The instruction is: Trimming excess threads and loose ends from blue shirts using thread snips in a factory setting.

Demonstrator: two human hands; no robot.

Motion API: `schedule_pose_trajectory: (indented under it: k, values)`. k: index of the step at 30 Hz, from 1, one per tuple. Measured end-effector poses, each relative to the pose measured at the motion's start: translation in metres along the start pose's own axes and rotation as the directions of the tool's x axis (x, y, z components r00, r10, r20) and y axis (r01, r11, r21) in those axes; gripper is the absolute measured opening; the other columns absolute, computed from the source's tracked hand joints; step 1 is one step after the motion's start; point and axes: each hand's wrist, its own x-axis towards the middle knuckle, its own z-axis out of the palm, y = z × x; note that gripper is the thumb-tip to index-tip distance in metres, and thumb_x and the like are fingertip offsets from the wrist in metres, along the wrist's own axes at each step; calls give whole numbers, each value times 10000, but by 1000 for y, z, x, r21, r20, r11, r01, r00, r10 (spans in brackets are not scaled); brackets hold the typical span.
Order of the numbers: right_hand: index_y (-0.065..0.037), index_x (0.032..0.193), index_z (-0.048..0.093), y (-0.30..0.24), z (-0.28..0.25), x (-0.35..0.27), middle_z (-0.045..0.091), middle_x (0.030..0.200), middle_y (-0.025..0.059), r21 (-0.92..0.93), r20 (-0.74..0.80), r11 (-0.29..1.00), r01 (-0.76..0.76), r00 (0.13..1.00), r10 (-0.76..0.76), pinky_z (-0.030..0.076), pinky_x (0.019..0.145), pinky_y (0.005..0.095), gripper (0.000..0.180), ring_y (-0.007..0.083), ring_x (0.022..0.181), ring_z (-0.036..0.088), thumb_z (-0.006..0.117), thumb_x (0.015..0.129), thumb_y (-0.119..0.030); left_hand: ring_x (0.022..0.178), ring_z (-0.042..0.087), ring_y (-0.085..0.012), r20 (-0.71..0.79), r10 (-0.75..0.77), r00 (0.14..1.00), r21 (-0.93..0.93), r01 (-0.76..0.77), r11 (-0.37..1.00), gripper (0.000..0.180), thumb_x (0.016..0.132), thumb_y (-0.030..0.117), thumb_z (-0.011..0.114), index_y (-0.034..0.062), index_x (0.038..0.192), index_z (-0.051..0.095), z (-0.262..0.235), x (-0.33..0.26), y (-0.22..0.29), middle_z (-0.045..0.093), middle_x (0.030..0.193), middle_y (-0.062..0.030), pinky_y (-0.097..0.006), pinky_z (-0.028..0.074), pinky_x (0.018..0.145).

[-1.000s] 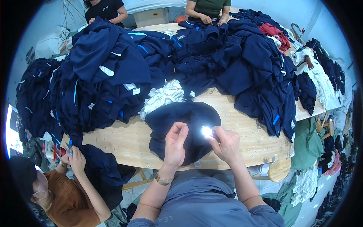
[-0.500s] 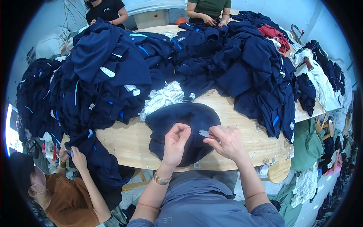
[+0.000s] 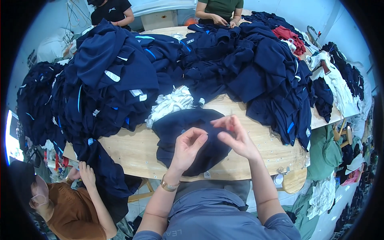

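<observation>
Head view, one moment. Landmark: wooden table (image 3: 132, 150), light-coloured top, near edge curving toward the person.

Navy garment (image 3: 192, 138) lies bunched on the table at its near edge, directly in front of the person. Part of the cloth hangs slightly over that edge; a small white tag shows at its lowest point.

Left hand (image 3: 187, 149) is above the garment, fingers curled inward, thumb and fingertips pinched on a small fold of the navy cloth. Metal bracelet (image 3: 169, 185) on that wrist.

Right hand (image 3: 236, 136) is just beside the left, over the same garment, fingers bent and closed in a pinch on the fabric near its upper right part. Whether anything small sits between those fingertips: cannot tell. The two hands nearly touch at the fingertips.

Behind the garment on the table: crumpled white cloth (image 3: 170, 105), touching the garment's far side. Beyond it, a large heap of navy garments (image 3: 160, 68) covers most of the tabletop. Red cloth (image 3: 289, 35) lies at the far right of the table.

At the table's left near corner, another person in a brown top (image 3: 74, 212) handles navy cloth hanging off the edge. Two more people stand at the table's far side.
</observation>
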Motion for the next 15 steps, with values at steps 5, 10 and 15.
schedule_pose_trajectory:
  k: [5, 10, 15]
  values:
    - [-73, 816, 370, 11, -4, 10, 528, 850, 67, 142, 210, 988, -55, 977, 24, 374, 753, 230, 251, 115, 809, 477, 618, 788, -56, 735, 511, -33, -26, 255, 967, 534, -202, 821, 101, 874, 115, 598, 23, 832, 606, -11, 5, 1, 567, 764, 29, -182, 404, 645]
    - [-92, 781, 340, 8, 0, 13, 532, 830, 63, 252, 198, 939, -233, 962, 186, 378, 726, 224, 271, 90, 795, 464, 606, 799, -44, 701, 461, -28, -80, 311, 947, 469, -240, 850, 90, 893, 116, 568, 40, 850, 551, -12, 2, -5, 514, 744, 41, -174, 378, 637]
    - [-84, 791, 376, 14, 6, 9, 541, 819, 32, 128, 117, 977, -173, 980, 158, 385, 674, 240, 251, 78, 734, 440, 624, 823, -108, 670, 396, 2, -158, 74, 985, -157, -99, 983, 77, 911, 104, 540, 68, 861, 493, -14, 4, -9, 466, 737, 67, -151, 330, 615]
